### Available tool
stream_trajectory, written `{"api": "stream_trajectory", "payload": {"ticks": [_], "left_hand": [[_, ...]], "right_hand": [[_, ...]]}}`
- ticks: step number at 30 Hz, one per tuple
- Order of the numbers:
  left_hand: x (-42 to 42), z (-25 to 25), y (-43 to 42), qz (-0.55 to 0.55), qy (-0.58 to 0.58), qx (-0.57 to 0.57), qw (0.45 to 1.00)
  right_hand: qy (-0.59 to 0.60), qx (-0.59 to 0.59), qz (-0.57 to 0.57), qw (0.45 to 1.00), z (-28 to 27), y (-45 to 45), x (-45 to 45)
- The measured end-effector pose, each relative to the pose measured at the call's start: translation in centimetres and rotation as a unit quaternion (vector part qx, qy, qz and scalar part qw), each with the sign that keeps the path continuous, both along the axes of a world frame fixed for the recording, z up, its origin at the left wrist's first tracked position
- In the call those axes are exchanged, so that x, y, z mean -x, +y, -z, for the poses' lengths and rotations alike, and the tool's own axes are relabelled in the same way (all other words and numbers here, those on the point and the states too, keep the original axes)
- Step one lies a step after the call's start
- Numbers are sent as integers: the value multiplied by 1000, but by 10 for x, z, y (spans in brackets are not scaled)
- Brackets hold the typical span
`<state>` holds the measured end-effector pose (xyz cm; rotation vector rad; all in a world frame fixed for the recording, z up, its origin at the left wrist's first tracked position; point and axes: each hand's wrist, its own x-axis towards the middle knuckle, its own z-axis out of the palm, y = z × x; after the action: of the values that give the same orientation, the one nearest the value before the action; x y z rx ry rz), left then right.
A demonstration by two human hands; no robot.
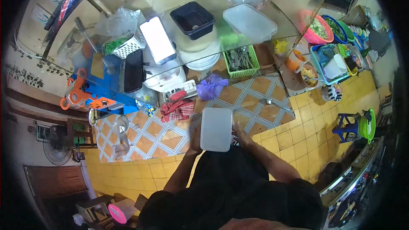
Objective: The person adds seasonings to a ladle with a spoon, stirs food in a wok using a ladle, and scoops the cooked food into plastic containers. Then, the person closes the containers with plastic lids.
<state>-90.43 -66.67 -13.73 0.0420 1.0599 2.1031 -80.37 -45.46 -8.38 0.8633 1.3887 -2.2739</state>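
Note:
A rectangular plastic food container with a cloudy white lid point(216, 128) is held upright in front of my body, between both hands. My left hand point(195, 139) grips its left side, fingers partly hidden by the box. On the opposite side, my right hand point(241, 137) is closed around the edge. Just beyond the container lies the patterned tabletop point(170, 138). A purple plastic bag point(211, 87) and a red checked cloth point(177, 110) rest on it, closest to the box.
A glass shelf over the table carries a black tray point(192, 20), a lit phone point(157, 40) and a clear lid point(250, 22). Beneath stands a green basket of cutlery point(241, 61). A spoon point(268, 101) lies at right, glass jars point(121, 138) at left.

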Motion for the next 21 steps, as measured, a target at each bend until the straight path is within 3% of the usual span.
{"api": "stream_trajectory", "payload": {"ticks": [1, 2, 5, 6, 8, 9, 10, 14, 16, 21], "left_hand": [[1, -45, 12, 7, 26, -1, 1000], [5, -36, 15, 8, 30, -5, 1000], [5, -33, 18, 51, 207, 57, 975], [-5, -83, 22, 11, 340, 125, 932], [-8, -108, 28, -32, 465, 185, 865], [-9, -99, 29, -27, 282, 84, 955], [-9, -89, 30, -21, 85, -21, 996], [-14, -68, 24, -40, 17, 33, 999], [-19, -80, 34, -106, -8, 54, 993], [-20, -92, 29, -81, -41, 12, 996]], "right_hand": [[19, 26, -26, 999, -15, 0, 9], [37, 40, -41, 998, -25, -2, 17], [73, 55, -69, 993, -42, -7, 36], [82, 55, -72, 993, -45, -5, 39], [90, 49, -73, 992, -51, -2, 43], [93, 44, -74, 992, -54, 0, 42], [94, 38, -74, 992, -56, 2, 42], [100, 12, -76, 992, -65, 4, 40], [103, -4, -76, 992, -73, 5, 39], [93, -2, -95, 991, -119, 8, 39]]}}
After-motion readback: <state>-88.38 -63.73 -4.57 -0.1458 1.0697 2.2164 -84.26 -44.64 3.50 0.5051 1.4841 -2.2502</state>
